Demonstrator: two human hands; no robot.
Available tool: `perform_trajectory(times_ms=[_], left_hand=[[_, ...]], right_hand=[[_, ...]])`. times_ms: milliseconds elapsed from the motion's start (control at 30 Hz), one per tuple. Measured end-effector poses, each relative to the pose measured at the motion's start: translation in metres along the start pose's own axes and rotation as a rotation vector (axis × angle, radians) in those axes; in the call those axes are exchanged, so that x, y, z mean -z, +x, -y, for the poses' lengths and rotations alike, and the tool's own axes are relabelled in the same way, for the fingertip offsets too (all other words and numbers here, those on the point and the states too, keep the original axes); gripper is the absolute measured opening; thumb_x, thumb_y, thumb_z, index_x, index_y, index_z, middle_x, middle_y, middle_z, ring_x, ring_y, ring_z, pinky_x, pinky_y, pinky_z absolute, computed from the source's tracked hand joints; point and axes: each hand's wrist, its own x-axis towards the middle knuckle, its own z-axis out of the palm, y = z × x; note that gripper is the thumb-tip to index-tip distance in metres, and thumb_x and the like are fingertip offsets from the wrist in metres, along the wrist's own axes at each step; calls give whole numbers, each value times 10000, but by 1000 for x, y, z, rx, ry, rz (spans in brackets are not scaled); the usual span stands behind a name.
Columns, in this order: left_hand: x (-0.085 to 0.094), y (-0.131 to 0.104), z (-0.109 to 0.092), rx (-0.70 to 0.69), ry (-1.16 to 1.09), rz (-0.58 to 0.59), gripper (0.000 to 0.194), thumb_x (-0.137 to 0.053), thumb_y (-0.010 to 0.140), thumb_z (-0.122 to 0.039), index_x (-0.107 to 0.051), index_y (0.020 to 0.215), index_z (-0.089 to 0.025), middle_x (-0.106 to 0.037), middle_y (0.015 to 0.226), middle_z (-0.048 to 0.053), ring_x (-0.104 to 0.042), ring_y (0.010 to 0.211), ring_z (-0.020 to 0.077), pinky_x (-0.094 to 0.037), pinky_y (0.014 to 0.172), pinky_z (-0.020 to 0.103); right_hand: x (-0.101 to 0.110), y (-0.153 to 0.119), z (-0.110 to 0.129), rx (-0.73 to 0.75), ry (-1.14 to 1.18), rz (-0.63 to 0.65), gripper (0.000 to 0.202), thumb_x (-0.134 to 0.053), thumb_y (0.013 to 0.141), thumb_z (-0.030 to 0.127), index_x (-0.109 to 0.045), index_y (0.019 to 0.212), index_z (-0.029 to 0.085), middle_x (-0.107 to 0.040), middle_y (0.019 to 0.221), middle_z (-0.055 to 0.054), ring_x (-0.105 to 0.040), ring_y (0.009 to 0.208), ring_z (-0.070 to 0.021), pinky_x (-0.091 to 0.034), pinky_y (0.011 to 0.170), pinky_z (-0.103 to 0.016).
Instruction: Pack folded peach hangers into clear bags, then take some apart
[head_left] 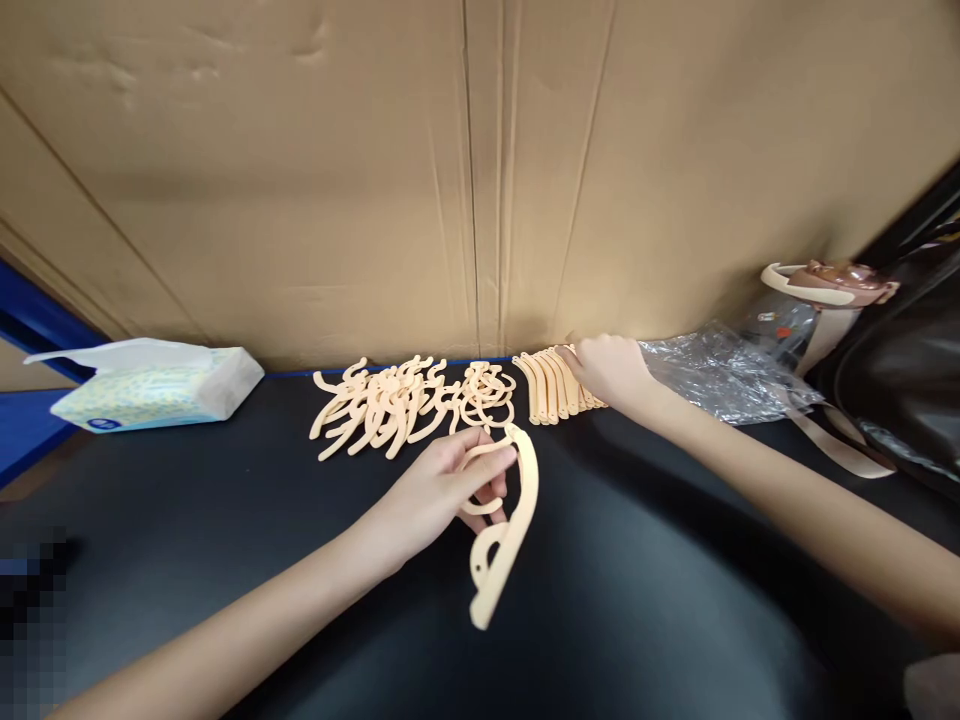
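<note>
Near the middle of the view, my left hand [461,482] is closed on a cream plastic hanger piece [525,490], a curved arm with a hook and a small rounded part below. My right hand [611,370] reaches to a row of curved cream strips [551,388] at the back of the table; its fingertips are mostly hidden, so its grip cannot be made out. Left of the row lie cream hook pieces [487,395] and a loose pile of curved pieces [386,405].
A tissue pack [157,385] lies at the back left. Clear plastic bags [720,370] and a bottle with a strap [844,282] are at the back right, near a dark bag [900,370]. Cardboard [300,200] stands behind the black table [637,600].
</note>
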Motion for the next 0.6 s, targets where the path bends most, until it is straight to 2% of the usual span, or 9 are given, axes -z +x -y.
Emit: perform_trajectory(times_ms=[67, 133, 200, 267, 367, 467, 600], left_hand=[[-1, 1, -1, -4, -42, -14, 531, -664, 827, -704, -546, 872, -188, -625, 795, 4, -677, 668, 173, -579, 618, 309], [-2, 1, 0, -23, -98, -43, 533, -621, 865, -706, -559, 946, -183, -688, 880, 50, -722, 764, 210, -609, 727, 361], [-2, 1, 1, -46, -161, -62, 512, -631, 886, -671, -573, 990, -173, -723, 940, 86, -736, 848, 234, -601, 836, 395], [-2, -1, 1, -85, -171, -74, 466, -628, 911, -625, -593, 1008, -170, -728, 1000, 100, -727, 932, 250, -578, 898, 404], [-1, -4, -2, -185, -41, -99, 367, -559, 960, -548, -623, 966, -186, -691, 1039, 79, -668, 1033, 242, -543, 880, 343], [1, -6, -7, -250, 138, -130, 338, -513, 971, -500, -585, 815, -209, -609, 893, 27, -578, 910, 200, -483, 791, 292], [2, -6, -9, -185, 135, -86, 414, -486, 963, -503, -474, 676, -205, -450, 708, -15, -399, 686, 147, -370, 644, 271]], right_hand=[[-1, -12, 15, 13, 69, 56, 349, -539, 1026, 486, -681, 1087, 173, -723, 997, -45, -689, 842, -165, -584, 774, -363], [-1, -32, 33, 76, 165, 133, 583, -263, 1085, 552, -685, 885, 203, -681, 728, 4, -649, 662, -141, -532, 652, -289], [1, -52, 48, 148, 229, 189, 541, -342, 1061, 574, -637, 789, 211, -655, 702, 16, -603, 625, -125, -481, 586, -259], [7, -66, 57, 183, 248, 179, 432, -441, 1044, 514, -613, 787, 213, -647, 714, 14, -577, 633, -125, -444, 580, -260], [18, -74, 59, 188, 238, 134, 295, -490, 1036, 414, -621, 861, 215, -671, 765, 5, -588, 666, -134, -438, 617, -274], [25, -73, 57, 275, 54, 21, 221, -463, 1050, 344, -598, 932, 214, -699, 819, -10, -600, 655, -138, -423, 576, -277], [20, -74, 53, 653, -455, -185, 275, -385, 1076, 218, -637, 972, 179, -719, 838, -57, -645, 699, -163, -412, 540, -298]])
